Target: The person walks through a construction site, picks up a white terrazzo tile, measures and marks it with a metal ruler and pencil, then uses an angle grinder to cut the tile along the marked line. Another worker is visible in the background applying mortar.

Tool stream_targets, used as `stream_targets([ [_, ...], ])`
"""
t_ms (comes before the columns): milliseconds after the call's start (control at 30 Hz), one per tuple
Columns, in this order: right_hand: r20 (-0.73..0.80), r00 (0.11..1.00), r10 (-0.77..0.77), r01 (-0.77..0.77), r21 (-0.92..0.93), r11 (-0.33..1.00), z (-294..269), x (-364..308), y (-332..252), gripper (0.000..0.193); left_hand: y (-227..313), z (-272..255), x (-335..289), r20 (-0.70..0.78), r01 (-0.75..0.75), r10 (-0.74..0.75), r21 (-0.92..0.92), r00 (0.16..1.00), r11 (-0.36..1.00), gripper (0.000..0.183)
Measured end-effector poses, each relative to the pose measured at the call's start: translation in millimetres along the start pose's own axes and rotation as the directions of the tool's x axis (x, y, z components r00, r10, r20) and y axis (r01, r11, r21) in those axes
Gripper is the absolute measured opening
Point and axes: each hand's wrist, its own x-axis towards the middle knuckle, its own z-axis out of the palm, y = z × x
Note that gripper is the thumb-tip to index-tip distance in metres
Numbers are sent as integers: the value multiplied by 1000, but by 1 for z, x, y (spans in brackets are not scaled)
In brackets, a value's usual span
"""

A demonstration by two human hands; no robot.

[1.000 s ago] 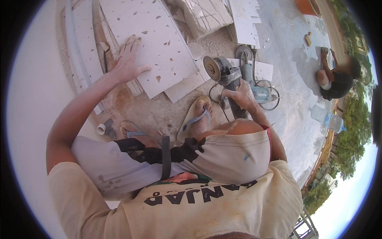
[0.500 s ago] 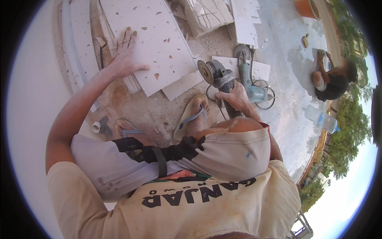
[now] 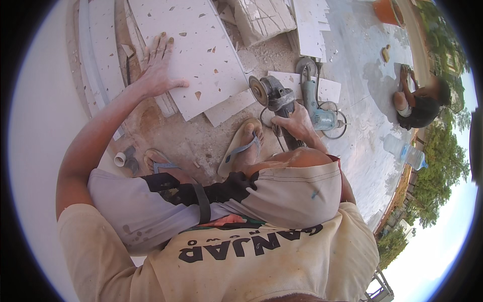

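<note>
My left hand (image 3: 159, 73) lies flat with fingers spread on a white terrazzo slab (image 3: 201, 55) speckled with brown chips. In my right hand (image 3: 299, 124) is a dark angle grinder (image 3: 279, 100), gripped round its body. Its disc (image 3: 258, 91) stands just beyond the slab's right edge, apart from it as far as I can see. Right of the grinder a second, teal power tool (image 3: 314, 103) with a disc rests on the ground. Under the slab's near right corner sticks out another pale board (image 3: 229, 108).
A scored whitish block (image 3: 261, 20) and stacked pale tiles (image 3: 308, 30) lie farther off. My sandalled feet (image 3: 244, 146) are close to the slab. A short pipe piece (image 3: 121, 159) lies at left. At right are a water bottle (image 3: 405, 152), an orange bucket (image 3: 387, 12) and a seated person (image 3: 422, 103).
Both my hands and the grinder stay nearly in place. The seated person's hands have shifted slightly at the far right.
</note>
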Motion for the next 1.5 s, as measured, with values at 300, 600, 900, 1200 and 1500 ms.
stream_targets([
  [300,-11,1000,-21,21,-17,1000,3,3,5,68,5,-7,-1,28,11,-11,15,1000,1000,134],
  [600,-19,1000,-24,24,-34,999,7,9,10,72,3,-6,-1,11,5,-5,1,1000,1000,134],
  [900,-14,1000,-17,16,-38,999,3,8,-5,72,4,-7,-2,31,20,-20,10,999,1000,135],
  [1200,-7,999,-35,34,-49,998,4,18,-1,72,6,-8,-1,46,33,-33,14,998,999,136],
  [1500,-8,999,-48,48,-38,998,4,22,-5,73,4,-6,-1,28,11,-10,-20,1000,1000,135],
])
